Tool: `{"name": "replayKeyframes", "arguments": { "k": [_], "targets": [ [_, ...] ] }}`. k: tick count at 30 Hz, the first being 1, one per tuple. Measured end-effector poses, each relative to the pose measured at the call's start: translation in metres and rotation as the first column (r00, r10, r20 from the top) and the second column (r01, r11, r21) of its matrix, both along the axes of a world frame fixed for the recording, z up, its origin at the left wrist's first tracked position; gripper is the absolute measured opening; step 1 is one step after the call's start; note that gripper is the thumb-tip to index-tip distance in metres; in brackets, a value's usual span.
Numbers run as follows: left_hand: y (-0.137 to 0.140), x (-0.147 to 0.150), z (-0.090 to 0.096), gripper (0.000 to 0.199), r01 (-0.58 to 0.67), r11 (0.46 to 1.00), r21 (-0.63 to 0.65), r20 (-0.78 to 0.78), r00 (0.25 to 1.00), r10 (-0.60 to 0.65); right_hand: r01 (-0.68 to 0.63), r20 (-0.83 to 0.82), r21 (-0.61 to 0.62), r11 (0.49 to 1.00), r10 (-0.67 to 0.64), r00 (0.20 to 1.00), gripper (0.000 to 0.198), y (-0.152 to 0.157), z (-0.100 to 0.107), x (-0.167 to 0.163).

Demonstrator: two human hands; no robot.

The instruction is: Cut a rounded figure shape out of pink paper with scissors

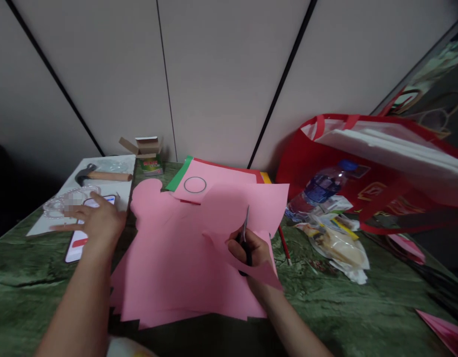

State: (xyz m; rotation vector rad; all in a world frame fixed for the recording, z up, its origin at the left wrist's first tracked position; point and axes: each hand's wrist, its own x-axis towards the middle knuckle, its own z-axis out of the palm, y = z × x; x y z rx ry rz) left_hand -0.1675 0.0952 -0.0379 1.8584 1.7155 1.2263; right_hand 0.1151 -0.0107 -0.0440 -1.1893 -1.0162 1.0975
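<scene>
Dark-handled scissors [244,243] are gripped in my right hand [251,245], blades pointing up and away from me over pink paper. A partly cut pink sheet [268,203] lies around the blades, and a strip of it droops across my right wrist. Beneath it spread several larger pink sheets [169,272] with cut, curved edges. My left hand [102,218] is open, fingers spread, above a smartphone [75,248] with a lit screen. The hand hides part of the phone; whether it touches the screen I cannot tell.
On white paper [126,191] at left lie a hammer [105,176] and a clear coiled cord [70,198]. An opened small box [151,161] stands behind. To the right are a red pencil [284,244], water bottle [321,188], food wrapper [338,243] and red bag [299,153].
</scene>
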Motion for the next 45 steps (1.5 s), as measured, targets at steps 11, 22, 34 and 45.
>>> {"name": "replayKeyframes", "arguments": {
  "k": [11,22,34,45],
  "targets": [
    [-0.075,0.134,0.062,0.033,0.618,0.6,-0.508,0.185,0.759,-0.625,0.078,0.072,0.065,0.995,-0.082,0.994,0.016,-0.001,0.005,0.004],
    [-0.069,0.158,0.032,0.026,0.565,0.783,-0.261,0.734,0.643,-0.219,0.034,0.144,0.148,0.988,-0.056,0.988,0.019,-0.004,-0.004,0.003],
    [-0.084,0.164,0.042,0.022,0.286,0.918,-0.274,0.597,0.799,-0.071,-0.048,0.038,0.114,0.992,0.044,0.998,0.022,-0.005,0.001,0.006],
    [-0.079,0.158,0.047,0.023,0.311,0.905,-0.29,0.55,0.828,-0.108,-0.238,-0.186,0.103,0.966,0.254,0.949,0.037,-0.005,0.001,0.008]
  ]
}}
